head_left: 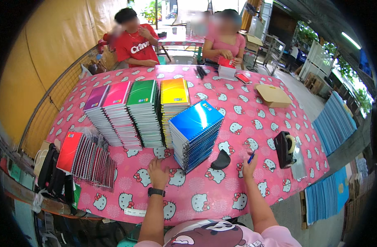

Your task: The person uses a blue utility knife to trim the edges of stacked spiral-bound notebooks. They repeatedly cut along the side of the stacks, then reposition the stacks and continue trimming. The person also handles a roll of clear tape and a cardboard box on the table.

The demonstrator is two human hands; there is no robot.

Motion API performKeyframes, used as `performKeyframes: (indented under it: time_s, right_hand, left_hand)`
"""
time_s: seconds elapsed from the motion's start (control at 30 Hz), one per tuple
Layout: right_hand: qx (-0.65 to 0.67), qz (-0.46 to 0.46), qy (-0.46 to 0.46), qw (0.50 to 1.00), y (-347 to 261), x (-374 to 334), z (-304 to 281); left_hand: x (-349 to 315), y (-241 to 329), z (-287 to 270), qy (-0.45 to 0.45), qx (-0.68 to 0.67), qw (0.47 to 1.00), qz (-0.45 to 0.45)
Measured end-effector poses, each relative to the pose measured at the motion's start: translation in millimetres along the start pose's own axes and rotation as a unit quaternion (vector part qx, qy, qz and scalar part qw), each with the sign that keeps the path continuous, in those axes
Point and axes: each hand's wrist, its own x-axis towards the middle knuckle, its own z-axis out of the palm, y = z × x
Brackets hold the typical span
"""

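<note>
Left hand (pixel 158 176): lower centre, empty, palm down on table (pixel 254 123) | right hand (pixel 249 165): right of lower centre, grasping blue pen (pixel 251 157), probably light, stiff, best pinched mid-barrel | blue notebooks (pixel 195 123): frame centre, stacked; likely heavy, slick covers, hold low from both sides

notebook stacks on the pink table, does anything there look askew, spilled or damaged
The blue stack looks askew: its covers are turned at an angle to the yellow stack near it, while the green stack sits roughly square with the yellow one. Nothing looks spilled or plainly damaged.
</note>
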Motion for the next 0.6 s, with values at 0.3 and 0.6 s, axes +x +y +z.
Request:
performKeyframes:
  time_s: [0.3,0.6]
  right_hand:
    - [-0.005,0.061,-0.081,0.995,0.6,-33.1,-1.8]
    - [-0.063,0.057,-0.124,0.989,2.6,-39.3,1.6]
  left_hand:
    - [-2.0,-3.4,2.7,0.010,0.000,1.000,0.011]
    - [-2.5,-4.3,4.8,0.008,0.008,1.000,0.013]
